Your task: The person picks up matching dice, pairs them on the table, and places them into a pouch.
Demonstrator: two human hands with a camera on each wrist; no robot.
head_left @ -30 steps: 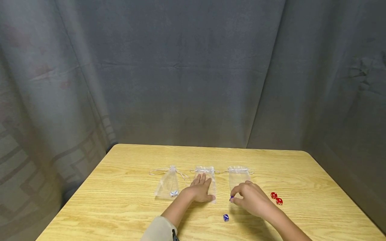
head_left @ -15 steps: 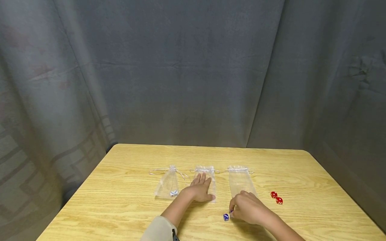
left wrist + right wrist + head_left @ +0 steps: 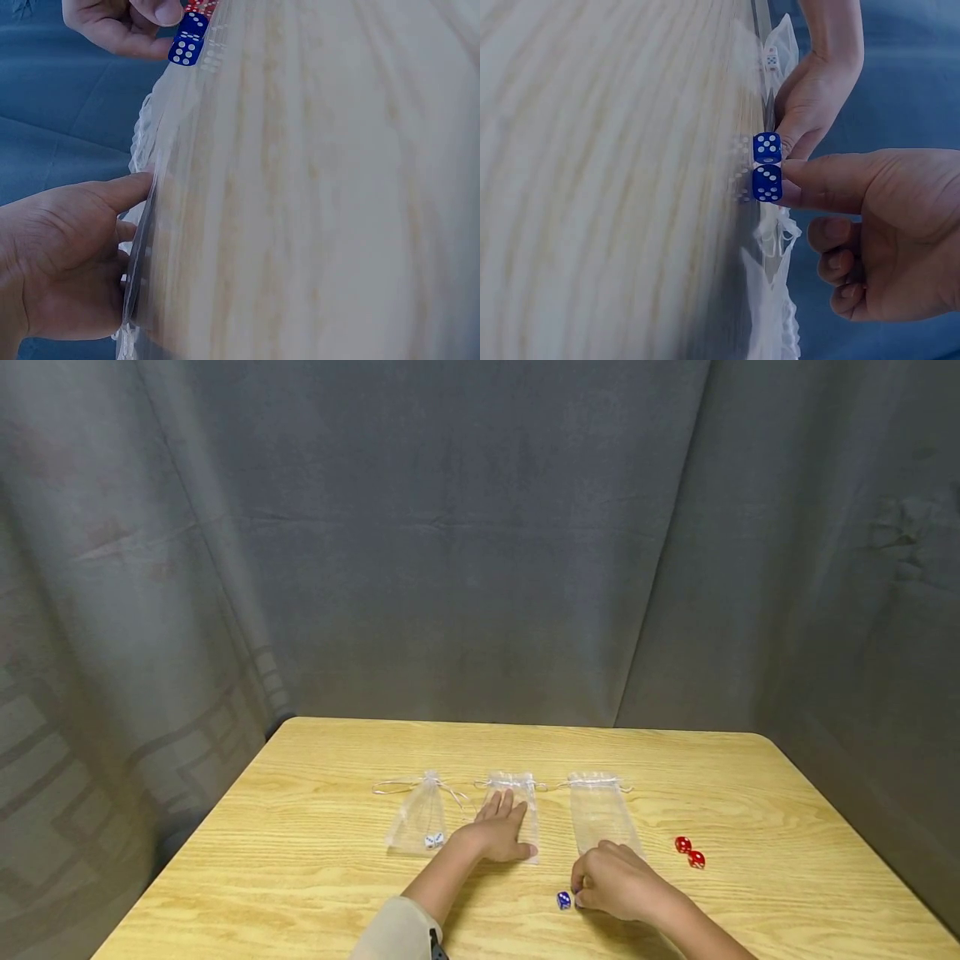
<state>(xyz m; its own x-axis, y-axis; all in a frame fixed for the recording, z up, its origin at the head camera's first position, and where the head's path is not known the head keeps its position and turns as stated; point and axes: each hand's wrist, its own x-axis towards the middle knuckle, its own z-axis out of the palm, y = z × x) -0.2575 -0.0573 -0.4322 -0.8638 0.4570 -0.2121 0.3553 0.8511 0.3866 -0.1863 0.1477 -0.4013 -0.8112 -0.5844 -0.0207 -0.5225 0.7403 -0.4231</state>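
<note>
My left hand (image 3: 498, 837) lies flat with spread fingers on the middle sheer drawstring bag (image 3: 531, 827). My right hand (image 3: 617, 883) pinches a blue die (image 3: 767, 184) between thumb and finger, down at the tabletop. Close beside it on the table sits a second blue die (image 3: 563, 900), whose white pips show in both wrist views. Just beyond my right hand lies another sheer bag (image 3: 600, 814), its near end partly covered by the hand. To the left, a third bag (image 3: 416, 818) is gathered at the neck and has two white dice (image 3: 434, 841) in it.
Two red dice (image 3: 689, 852) lie together on the wooden table (image 3: 337, 893), right of my right hand. Thin drawstrings (image 3: 393, 787) trail from the bags. Grey curtains (image 3: 465, 543) hang behind and on both sides of the table.
My right hand has drawn back from the right bag's near end, bringing its blue die beside the other one. The right bag shows more fully. My left hand has stayed still.
</note>
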